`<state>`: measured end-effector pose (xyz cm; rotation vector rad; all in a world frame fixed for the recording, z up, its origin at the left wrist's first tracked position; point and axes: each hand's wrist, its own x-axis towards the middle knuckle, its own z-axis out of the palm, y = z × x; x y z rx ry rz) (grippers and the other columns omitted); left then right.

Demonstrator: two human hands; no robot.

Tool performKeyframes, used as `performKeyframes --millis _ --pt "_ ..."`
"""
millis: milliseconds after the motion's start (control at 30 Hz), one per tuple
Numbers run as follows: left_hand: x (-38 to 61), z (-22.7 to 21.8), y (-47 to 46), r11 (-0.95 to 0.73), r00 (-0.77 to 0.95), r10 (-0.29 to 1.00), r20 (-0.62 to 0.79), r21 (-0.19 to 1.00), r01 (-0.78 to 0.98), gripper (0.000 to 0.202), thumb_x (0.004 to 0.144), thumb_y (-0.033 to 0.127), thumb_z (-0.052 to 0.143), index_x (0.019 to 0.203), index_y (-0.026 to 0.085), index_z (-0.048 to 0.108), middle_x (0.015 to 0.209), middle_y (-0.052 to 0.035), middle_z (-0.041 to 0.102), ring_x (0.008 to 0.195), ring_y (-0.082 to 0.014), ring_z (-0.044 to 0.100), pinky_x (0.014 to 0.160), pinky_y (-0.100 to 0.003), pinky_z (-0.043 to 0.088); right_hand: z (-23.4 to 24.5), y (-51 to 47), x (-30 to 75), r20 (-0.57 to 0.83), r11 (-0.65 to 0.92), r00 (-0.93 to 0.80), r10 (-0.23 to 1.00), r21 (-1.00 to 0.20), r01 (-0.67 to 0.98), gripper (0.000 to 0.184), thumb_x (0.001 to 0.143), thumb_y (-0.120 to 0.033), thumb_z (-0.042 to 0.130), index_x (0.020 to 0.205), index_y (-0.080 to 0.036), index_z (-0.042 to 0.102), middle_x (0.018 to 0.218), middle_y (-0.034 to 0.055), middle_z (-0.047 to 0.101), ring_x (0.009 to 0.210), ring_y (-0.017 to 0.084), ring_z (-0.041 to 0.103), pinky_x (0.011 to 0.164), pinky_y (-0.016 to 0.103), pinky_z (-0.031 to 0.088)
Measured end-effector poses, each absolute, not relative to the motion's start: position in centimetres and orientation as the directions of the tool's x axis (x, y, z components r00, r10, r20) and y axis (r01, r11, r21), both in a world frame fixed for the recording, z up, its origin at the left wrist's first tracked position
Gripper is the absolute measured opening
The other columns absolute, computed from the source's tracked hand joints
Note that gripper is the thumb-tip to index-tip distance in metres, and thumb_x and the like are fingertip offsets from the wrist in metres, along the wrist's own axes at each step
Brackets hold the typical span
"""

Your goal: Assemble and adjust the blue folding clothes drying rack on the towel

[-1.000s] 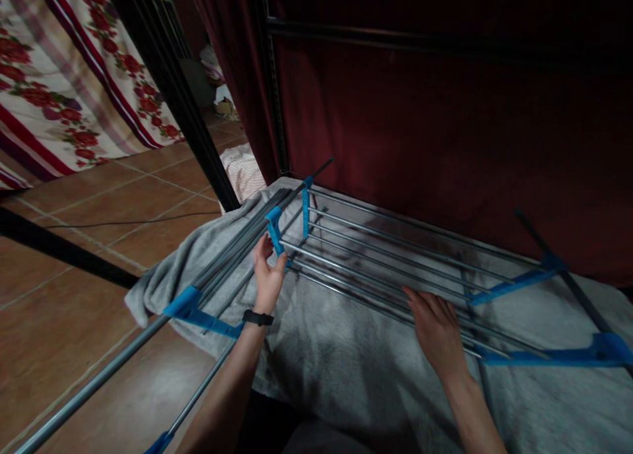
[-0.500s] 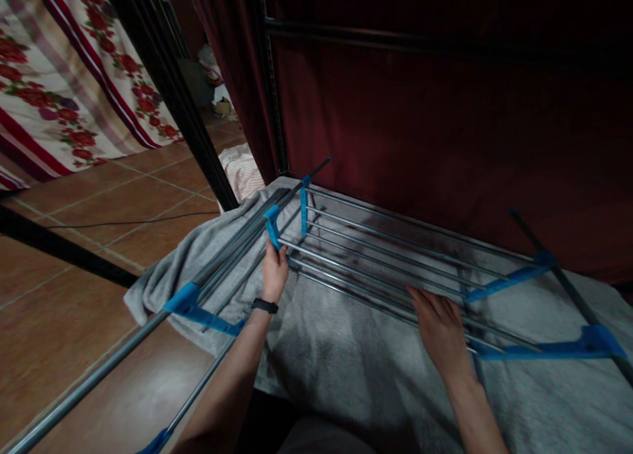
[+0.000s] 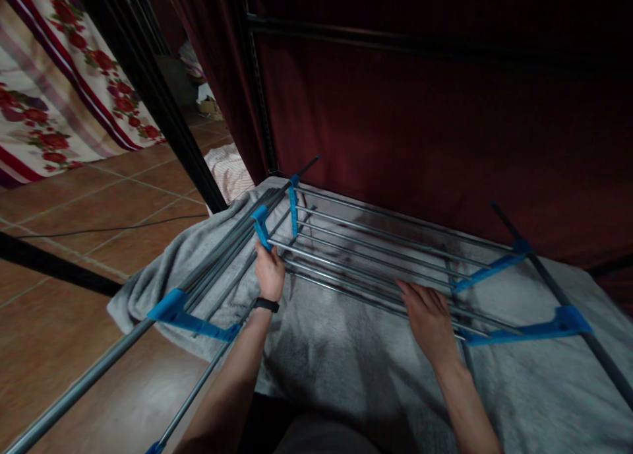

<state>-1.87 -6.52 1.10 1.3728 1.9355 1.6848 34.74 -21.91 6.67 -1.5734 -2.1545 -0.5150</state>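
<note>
A clothes drying rack (image 3: 341, 264) of thin metal rods with blue plastic brackets lies across a grey blanket. My left hand (image 3: 270, 276), with a dark band on the wrist, is closed at the rack's left end, just under a blue bracket (image 3: 260, 224). Farther right, my right hand (image 3: 429, 319) is closed over the front rods; its fingertips are partly hidden behind them. Another blue bracket (image 3: 519, 328) joins the rods to a side pole to the right of that hand. Several loose-looking grey poles (image 3: 225, 246) run side by side left of my left hand.
The grey blanket (image 3: 341, 355) covers the surface under the rack. A black metal post (image 3: 163, 111) stands at the left, before a tiled floor (image 3: 74, 243) with a dark cable. Dark red cloth (image 3: 395, 137) hangs behind, and a flowered curtain (image 3: 64, 78) at the far left.
The view has shifted slightly right, so everything appears a little farther left. Both hands keep their places on the rack. The rack's right end appears slightly higher in the picture.
</note>
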Motion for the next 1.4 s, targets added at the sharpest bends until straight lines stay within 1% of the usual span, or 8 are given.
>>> performKeyframes --millis 133,333,433,600,733,967,1133,1400 --pt "-2.3 0.8 -6.3 -0.167 -0.514 0.762 0.394 0.886 0.432 0.054 0.092 0.040 0.060 0.137 0.012 0.052 0.096 -0.0149 0.067 0.095 -0.0351 0.067 0.096 -0.049 0.050 6.7 -21.6 34.6 0.545 0.279 -0.261 0.796 0.052 0.959 0.036 0.101 -0.018 0.050 0.135 -0.022 0.062 0.108 0.0078 0.072 0.097 0.023 0.063 0.091 0.039 0.042" --pt "-2.6 0.6 -9.1 -0.337 -0.454 0.710 0.539 0.826 0.452 0.058 0.093 0.040 0.062 0.145 0.019 0.048 0.137 -0.0181 0.054 0.132 -0.0304 0.052 0.116 -0.047 0.039 6.8 -21.4 34.3 0.555 0.269 -0.259 0.790 0.065 0.961 0.029 0.103 -0.025 0.051 0.129 -0.022 0.065 0.099 0.0065 0.071 0.092 0.021 0.062 0.085 0.036 0.040" --pt "-2.0 1.4 -11.0 -0.372 -0.368 0.665 0.651 0.715 0.592 0.045 0.095 0.034 0.058 0.136 0.017 0.056 0.136 -0.0197 0.055 0.135 -0.0326 0.049 0.118 -0.052 0.035 6.9 -21.4 34.3 0.558 0.274 -0.266 0.786 0.072 0.959 0.028 0.104 -0.025 0.050 0.127 -0.022 0.066 0.100 0.0066 0.071 0.092 0.021 0.062 0.085 0.036 0.039" --pt "-0.5 4.1 -11.0 -0.541 0.055 0.672 0.739 0.439 0.717 0.041 0.094 0.021 0.055 0.135 0.021 0.060 0.138 -0.0173 0.059 0.138 -0.0326 0.049 0.121 -0.056 0.028 7.1 -21.4 34.2 0.573 0.270 -0.257 0.778 0.065 0.961 0.028 0.105 -0.029 0.050 0.128 -0.020 0.064 0.096 0.0063 0.071 0.090 0.022 0.062 0.084 0.036 0.039" --pt "-0.5 5.6 -9.4 -0.581 0.278 0.672 0.686 0.255 0.773 0.041 0.097 0.014 0.046 0.134 0.022 0.062 0.129 -0.0143 0.066 0.128 -0.0297 0.057 0.122 -0.056 0.023 7.2 -21.5 34.0 0.564 0.269 -0.261 0.784 0.071 0.961 0.028 0.105 -0.027 0.050 0.127 -0.019 0.065 0.096 0.0062 0.071 0.088 0.021 0.062 0.083 0.037 0.039" --pt "-1.7 6.4 -7.8 -0.589 0.398 0.682 0.614 0.138 0.796 0.022 0.098 0.020 0.048 0.103 0.021 0.069 0.083 -0.0088 0.064 0.086 -0.0275 0.059 0.096 -0.047 0.041 7.4 -21.5 33.7 0.553 0.247 -0.254 0.794 0.089 0.965 0.027 0.105 -0.025 0.050 0.126 -0.019 0.066 0.093 0.0056 0.070 0.087 0.021 0.061 0.083 0.036 0.039" --pt "-1.7 6.3 -7.4 -0.577 0.451 0.617 0.645 -0.019 0.816 0.020 0.101 0.025 0.049 0.091 0.019 0.065 0.079 -0.0070 0.062 0.081 -0.0255 0.054 0.087 -0.042 0.041 7.4 -21.4 33.8 0.537 0.234 -0.258 0.803 0.114 0.966 0.026 0.104 -0.024 0.052 0.123 -0.020 0.068 0.091 0.0055 0.070 0.085 0.021 0.060 0.081 0.036 0.038" --pt "-1.9 6.4 -7.6 -0.590 0.474 0.570 0.672 -0.067 0.804 0.016 0.100 0.021 0.052 0.091 0.017 0.063 0.078 -0.0061 0.061 0.080 -0.0245 0.053 0.081 -0.039 0.039 7.4 -21.5 33.6 0.542 0.237 -0.261 0.799 0.116 0.965 0.026 0.104 -0.023 0.053 0.124 -0.020 0.068 0.092 0.0056 0.070 0.086 0.022 0.060 0.082 0.037 0.037"
